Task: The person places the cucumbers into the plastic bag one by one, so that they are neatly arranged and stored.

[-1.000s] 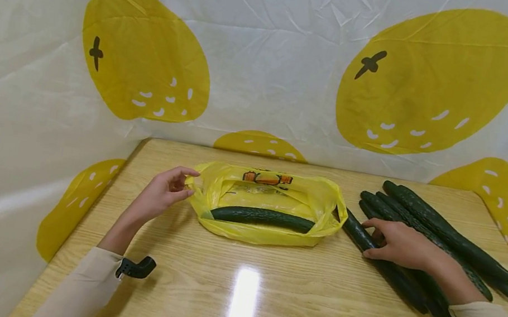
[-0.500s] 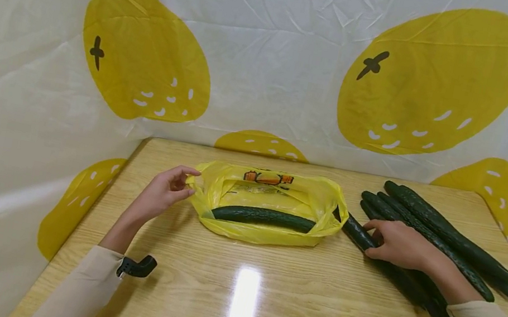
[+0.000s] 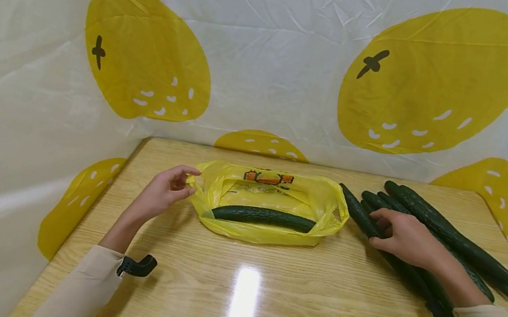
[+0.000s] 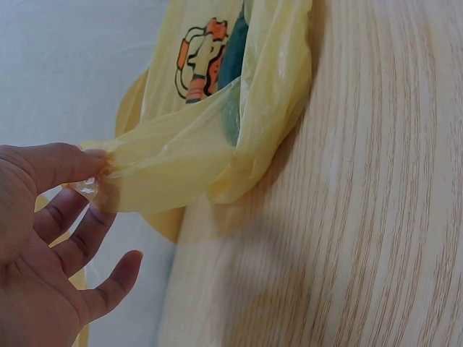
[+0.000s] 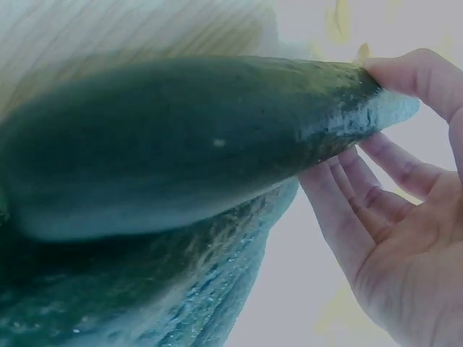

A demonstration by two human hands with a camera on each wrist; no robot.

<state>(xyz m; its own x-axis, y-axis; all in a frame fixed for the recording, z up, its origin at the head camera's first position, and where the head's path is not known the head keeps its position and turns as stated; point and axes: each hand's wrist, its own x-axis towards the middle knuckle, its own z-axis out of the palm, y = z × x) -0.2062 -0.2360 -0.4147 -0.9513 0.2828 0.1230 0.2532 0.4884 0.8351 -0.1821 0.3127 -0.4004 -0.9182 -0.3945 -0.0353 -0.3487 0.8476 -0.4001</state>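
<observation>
A yellow plastic bag lies on its side on the table, its mouth spread toward me. Inside it one dark green cucumber lies crosswise. My left hand pinches the bag's left handle between thumb and fingers, which the left wrist view shows pulled taut. On the right, my right hand grips another cucumber between thumb and fingers. Its far tip points at the bag's upper right edge, outside the mouth. Several more cucumbers lie slanted under and behind that hand.
The wooden table has a bright light reflection in front of the bag. A white cloth with yellow fruit prints hangs behind and at the sides. A black strap is on the left wrist.
The gripped cucumber's far tip has swung away from me, from the bag's right handle to beside its upper edge. My right hand has shifted slightly right; my left hand holds still.
</observation>
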